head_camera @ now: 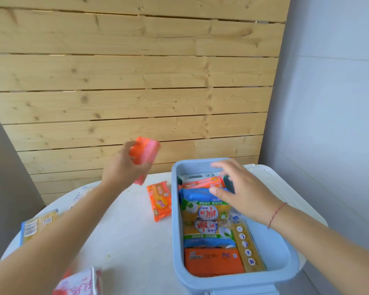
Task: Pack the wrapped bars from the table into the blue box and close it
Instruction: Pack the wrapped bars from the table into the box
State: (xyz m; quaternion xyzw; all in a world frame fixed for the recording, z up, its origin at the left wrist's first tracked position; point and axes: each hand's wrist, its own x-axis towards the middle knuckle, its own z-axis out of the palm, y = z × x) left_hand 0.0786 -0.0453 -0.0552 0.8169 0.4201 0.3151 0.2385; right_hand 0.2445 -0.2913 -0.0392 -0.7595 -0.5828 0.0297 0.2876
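Observation:
The blue box point(177, 241) stands open on the right of the white table point(126, 241), holding several wrapped bars point(207, 216) laid in rows. My left hand point(121, 167) is raised above the table left of the box and grips an orange-pink wrapped bar point(146, 153). My right hand point(243, 192) hovers over the far end of the box with fingers spread, close above the bars there and holding nothing. On the table lie an orange wrapped bar point(159, 201) beside the box, a yellow wrapped bar point(37, 225) at the left edge and a pink-white wrapped bar point(81, 283) at the near edge.
A white lid point(285, 188) lies under and behind the box on the right. Another pale wrapper point(79, 198) lies blurred at the table's far left. A wooden plank wall point(136, 81) rises behind the table; a white wall stands on the right.

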